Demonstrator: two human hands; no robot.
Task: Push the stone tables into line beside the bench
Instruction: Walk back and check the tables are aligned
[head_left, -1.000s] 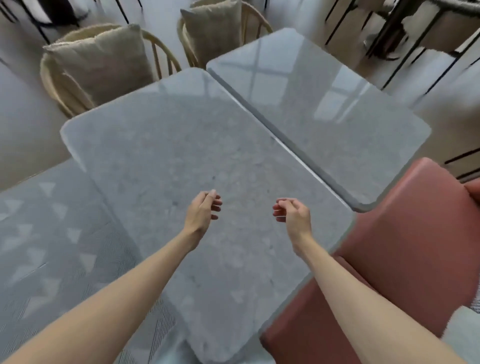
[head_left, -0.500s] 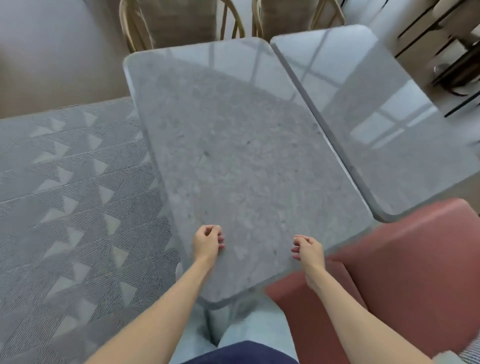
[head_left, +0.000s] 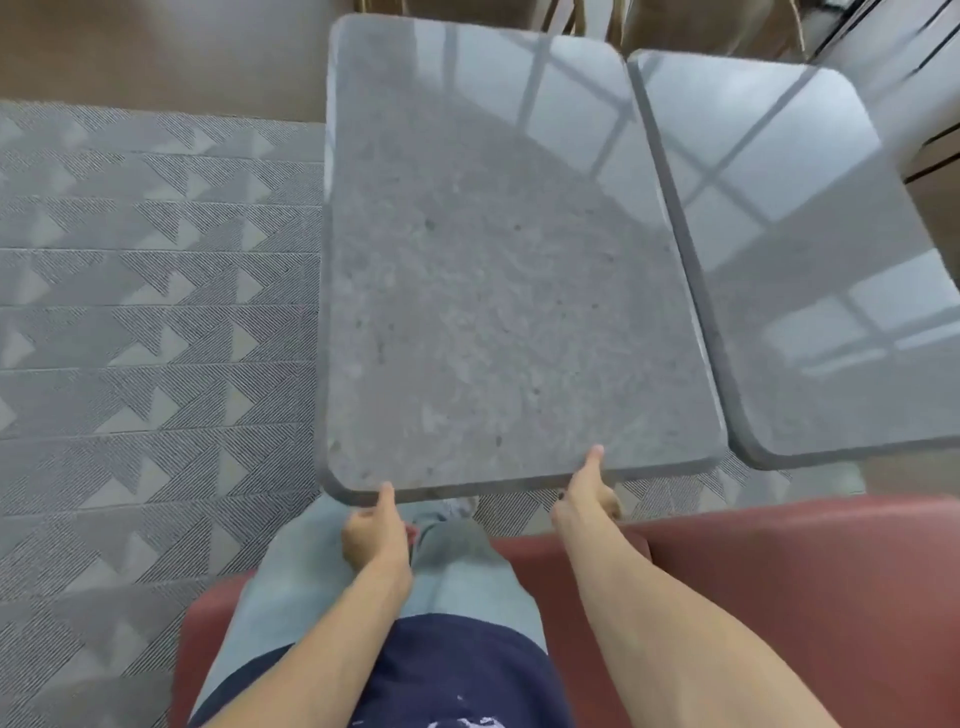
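Two grey stone tables stand side by side in front of me. The near table (head_left: 493, 270) fills the middle of the view; the second table (head_left: 810, 260) lies to its right with a narrow gap between them. The red bench (head_left: 805, 587) runs along the bottom right, under and beside my legs. My left hand (head_left: 376, 530) grips the near table's front edge, thumb on top. My right hand (head_left: 587, 491) grips the same edge further right, thumb resting on the top surface.
A grey patterned rug (head_left: 150, 332) covers the floor to the left and under the tables. Wooden chair legs (head_left: 576, 21) show beyond the far edges of the tables. Brown floor lies at the top left.
Both hands have drawn back from above the tabletop to its near edge and closed on it. The view has swung so the tables now face me squarely.
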